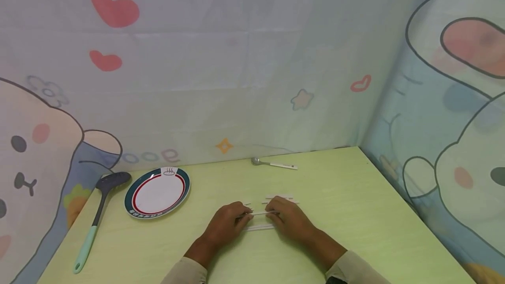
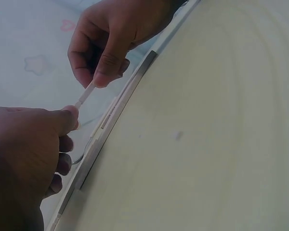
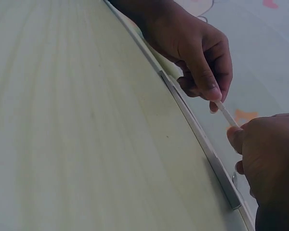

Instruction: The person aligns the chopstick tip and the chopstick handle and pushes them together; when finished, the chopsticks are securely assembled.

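Over the middle of the table, my left hand and right hand pinch the two ends of a thin white stick. Thumb and fingertips close on it at each side, and a short bare length of the stick shows between them in both wrist views. Just nearer to me lies a longer white strip, flat on the table and partly hidden by the hands. Beyond the right hand are further white strips. Small white pieces show past the left fingertips.
To the left stands a white plate with a dark green and red rim. Beside it, a slotted turner with a mint handle lies along the table's left edge. A small spoon lies at the back, near the patterned cloth.
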{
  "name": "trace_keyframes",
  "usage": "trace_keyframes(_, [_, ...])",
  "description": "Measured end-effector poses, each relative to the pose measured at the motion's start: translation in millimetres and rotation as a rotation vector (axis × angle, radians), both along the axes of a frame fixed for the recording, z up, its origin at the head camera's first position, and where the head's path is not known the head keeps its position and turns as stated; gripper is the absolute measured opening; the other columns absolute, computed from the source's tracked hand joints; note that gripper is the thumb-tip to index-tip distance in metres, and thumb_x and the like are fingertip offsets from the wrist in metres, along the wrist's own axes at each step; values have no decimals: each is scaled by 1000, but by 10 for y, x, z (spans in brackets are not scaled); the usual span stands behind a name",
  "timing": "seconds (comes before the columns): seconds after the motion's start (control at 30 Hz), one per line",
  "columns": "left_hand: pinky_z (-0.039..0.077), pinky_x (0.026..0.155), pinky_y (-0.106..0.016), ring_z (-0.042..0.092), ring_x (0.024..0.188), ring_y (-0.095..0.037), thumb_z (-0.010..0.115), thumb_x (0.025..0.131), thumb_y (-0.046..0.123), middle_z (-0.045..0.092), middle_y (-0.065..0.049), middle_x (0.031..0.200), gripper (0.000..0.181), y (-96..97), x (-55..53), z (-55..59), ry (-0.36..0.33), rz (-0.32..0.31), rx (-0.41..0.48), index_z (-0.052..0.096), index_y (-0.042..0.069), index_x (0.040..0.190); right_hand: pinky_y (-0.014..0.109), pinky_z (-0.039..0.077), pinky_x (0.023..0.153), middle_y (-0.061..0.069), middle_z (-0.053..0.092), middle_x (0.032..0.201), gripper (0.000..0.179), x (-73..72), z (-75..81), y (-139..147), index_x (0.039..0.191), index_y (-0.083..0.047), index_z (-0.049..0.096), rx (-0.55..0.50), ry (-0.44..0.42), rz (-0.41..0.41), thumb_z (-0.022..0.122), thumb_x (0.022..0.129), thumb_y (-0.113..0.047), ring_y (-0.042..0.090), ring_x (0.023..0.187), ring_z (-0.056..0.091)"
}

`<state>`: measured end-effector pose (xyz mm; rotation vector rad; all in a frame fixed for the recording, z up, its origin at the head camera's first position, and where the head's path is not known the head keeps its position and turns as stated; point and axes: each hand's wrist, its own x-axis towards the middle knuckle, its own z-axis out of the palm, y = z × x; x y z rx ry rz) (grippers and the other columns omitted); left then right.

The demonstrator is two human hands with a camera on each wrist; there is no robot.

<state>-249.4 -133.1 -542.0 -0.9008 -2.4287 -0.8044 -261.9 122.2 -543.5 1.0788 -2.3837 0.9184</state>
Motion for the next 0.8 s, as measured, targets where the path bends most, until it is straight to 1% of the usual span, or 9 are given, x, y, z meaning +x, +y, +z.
trace_keyframes(0.1, [50, 68, -21, 54, 72, 0, 81, 98, 14, 70, 3, 87, 9, -10, -4, 0, -6, 2, -10, 82, 9, 105, 30, 60, 84, -2, 73, 105, 10, -4, -13, 6, 107, -12, 74, 7, 25, -19, 79, 99, -11, 11, 94, 69])
trace_keyframes(0.17, [51, 68, -21, 54, 73, 1, 80, 100, 15, 70, 3, 88, 10, -14, -6, 3, -13, -2, -10, 82, 8, 106, 29, 59, 82, -2, 72, 104, 8, -9, -22, 6, 107, -13, 74, -1, 24, -15, 79, 100, -11, 9, 92, 67])
trace_keyframes(0.27, [53, 71, -22, 56, 76, 1, 78, 101, 14, 71, 2, 91, 9, -13, 1, 8, -23, -16, 4, 81, 8, 107, 26, 58, 81, -3, 71, 101, 4, -19, -34, 1, 103, -13, 75, -31, 3, 11, 76, 102, -10, 6, 90, 65])
trace_keyframes(0.37, [54, 71, -22, 55, 78, 0, 76, 102, 11, 70, 2, 92, 7, 1, 9, 17, -27, -48, 35, 80, 7, 106, 24, 59, 79, -1, 73, 99, 6, -23, -42, -3, 99, -12, 75, -74, -9, 42, 76, 101, -6, 4, 88, 65])
trace_keyframes(0.43, [54, 71, -21, 55, 78, 0, 76, 102, 10, 70, 2, 91, 6, 16, 21, 36, -19, -72, 57, 80, 7, 106, 23, 59, 77, 0, 73, 97, 7, -22, -38, -4, 97, -11, 75, -100, -4, 58, 77, 100, -5, 4, 85, 65])
trace_keyframes(0.53, [54, 72, -21, 56, 78, -1, 76, 101, 7, 70, 1, 91, 4, 44, 29, 63, 19, -92, 74, 79, 8, 104, 22, 58, 76, 1, 74, 95, 9, -22, -18, -9, 95, -10, 75, -128, 21, 69, 78, 97, -2, 3, 82, 64])
trace_keyframes(0.67, [54, 72, -22, 57, 78, -3, 77, 100, 6, 69, 1, 89, 3, 70, 36, 81, 56, -86, 84, 78, 8, 101, 21, 58, 75, 1, 74, 94, 10, -21, 4, -20, 94, -9, 75, -148, 38, 72, 79, 96, 0, 3, 81, 64])
trace_keyframes(0.8, [54, 72, -23, 56, 77, -3, 77, 99, 5, 69, 2, 88, 3, 76, 52, 85, 57, -78, 89, 78, 8, 101, 20, 57, 73, 1, 73, 94, 10, -3, 13, -28, 94, -9, 75, -149, 25, 77, 78, 96, 0, 1, 80, 61])
